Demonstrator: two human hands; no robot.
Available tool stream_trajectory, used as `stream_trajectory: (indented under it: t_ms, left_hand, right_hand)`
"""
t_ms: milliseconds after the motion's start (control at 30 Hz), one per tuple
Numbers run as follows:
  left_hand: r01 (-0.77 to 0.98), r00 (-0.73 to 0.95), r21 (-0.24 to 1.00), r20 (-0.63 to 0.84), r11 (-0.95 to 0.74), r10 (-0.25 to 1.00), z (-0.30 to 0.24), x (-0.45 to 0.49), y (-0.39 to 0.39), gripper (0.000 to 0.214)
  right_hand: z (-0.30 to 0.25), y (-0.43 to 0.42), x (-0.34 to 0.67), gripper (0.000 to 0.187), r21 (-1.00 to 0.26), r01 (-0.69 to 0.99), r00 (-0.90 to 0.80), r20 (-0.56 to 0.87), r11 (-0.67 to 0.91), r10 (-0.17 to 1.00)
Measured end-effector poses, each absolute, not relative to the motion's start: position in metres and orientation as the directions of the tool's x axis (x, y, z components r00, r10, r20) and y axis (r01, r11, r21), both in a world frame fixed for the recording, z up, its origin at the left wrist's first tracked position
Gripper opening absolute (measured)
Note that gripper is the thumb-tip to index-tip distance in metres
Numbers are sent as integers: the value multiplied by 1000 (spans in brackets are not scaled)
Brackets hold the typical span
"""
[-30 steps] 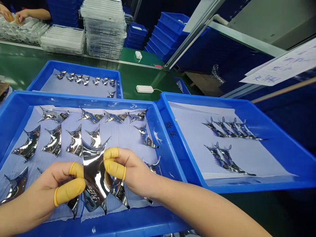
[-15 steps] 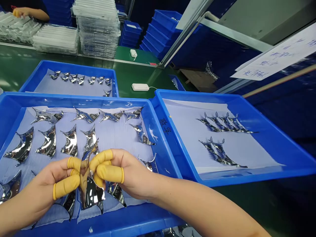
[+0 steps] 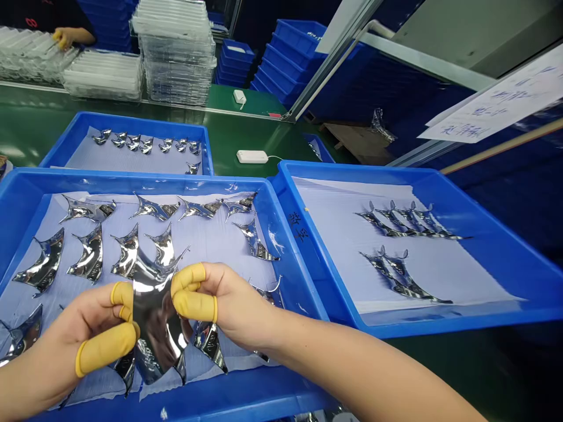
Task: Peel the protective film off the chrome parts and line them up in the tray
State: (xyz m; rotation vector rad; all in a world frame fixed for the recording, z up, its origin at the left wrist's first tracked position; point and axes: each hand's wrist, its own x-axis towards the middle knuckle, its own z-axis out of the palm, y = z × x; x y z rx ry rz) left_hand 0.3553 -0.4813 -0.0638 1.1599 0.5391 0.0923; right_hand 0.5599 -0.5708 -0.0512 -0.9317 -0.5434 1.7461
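A shiny, curved chrome part (image 3: 156,316) is held up between my two hands, above a blue tray (image 3: 290,264). My left hand (image 3: 99,328), with yellow finger cots, pinches its left edge. On the right edge, the cot-covered fingertips of my right hand (image 3: 206,296) are closed on it. Its broad mirror face is towards me, and pointed tips rise at its top. Similar chrome parts (image 3: 89,252) lie in rows on white paper in the tray below. Some of them are partly hidden behind my hands.
To the right, a tilted blue tray (image 3: 440,316) holds several chrome parts (image 3: 404,275) in two groups. Behind is another blue tray (image 3: 209,140) with smaller pieces. A white box with a cable (image 3: 252,156) lies on the green table. Across it, a co-worker's hand (image 3: 65,37) touches clear plastic trays.
The chrome part has turned from nearly edge-on to showing its broad face. My hands have moved slightly apart around it. The co-worker's hand has shifted right and lower.
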Motion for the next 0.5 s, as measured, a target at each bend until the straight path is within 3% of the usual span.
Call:
stream_trajectory:
  t_ms: [100, 200, 300, 400, 500]
  left_hand:
    - [202, 864, 968, -248, 150, 438, -62, 349, -487, 12]
    - [105, 843, 953, 66, -285, 534, -56, 353, -495, 11]
    - [-59, 841, 801, 362, -596, 403, -50, 360, -499, 12]
    - [-123, 822, 718, 460, -685, 335, -49, 364, -499, 8]
    - [-43, 828, 770, 385, -637, 409, -48, 362, -499, 11]
  right_hand:
    - [-58, -571, 559, 36, -796, -485, -135, -342, -363, 930]
    - [-61, -573, 557, 32, -854, -364, -144, -343, -372, 928]
    - [-59, -575, 556, 24, -909, -252, -144, -305, -333, 941]
    - [-55, -575, 555, 12, -936, -196, -139, -269, -292, 953]
    - [-54, -575, 555, 12, -952, -163, -147, -238, -261, 960]
